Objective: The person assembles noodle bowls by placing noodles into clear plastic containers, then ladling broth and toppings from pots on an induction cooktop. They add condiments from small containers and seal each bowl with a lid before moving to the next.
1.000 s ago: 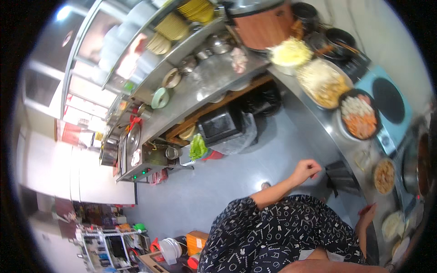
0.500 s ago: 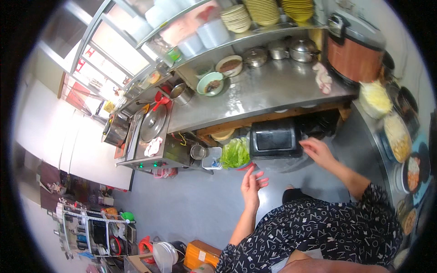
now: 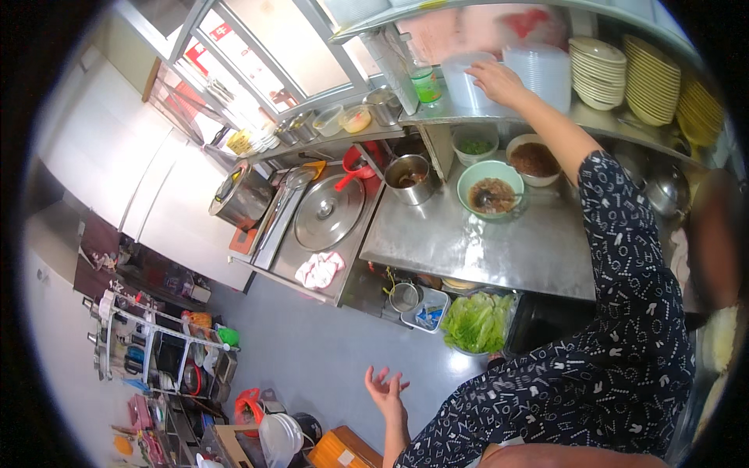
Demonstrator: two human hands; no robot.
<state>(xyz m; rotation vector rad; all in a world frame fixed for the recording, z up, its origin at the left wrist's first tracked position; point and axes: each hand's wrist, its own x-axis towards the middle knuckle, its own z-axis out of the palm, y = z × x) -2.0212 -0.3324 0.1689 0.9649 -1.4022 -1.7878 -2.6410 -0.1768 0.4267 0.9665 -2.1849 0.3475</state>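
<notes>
My right hand reaches up to the shelf, its slightly bent fingers at the upper edge of a stack of clear plastic tubs. I see no tub lifted from the stack. Low over the floor, my left hand holds nothing, its fingers spread and curved. A second stack of clear tubs stands to the right of the reaching hand. On the left is a clear bottle with green liquid. Under the shelf, a mint-green bowl holds a minced mixture and a spoon, beside a white bowl of brown food.
Stacked cream bowls and yellow plates fill the shelf's right. A steel pot and a large round lid sit left. Below the counter edge are lettuce and a black bin. An orange box stands on the floor.
My right hand has risen from beside the black bin to the tubs on the shelf. The left hand has moved away from the lettuce, lower in view. The view has shifted toward the shelf.
</notes>
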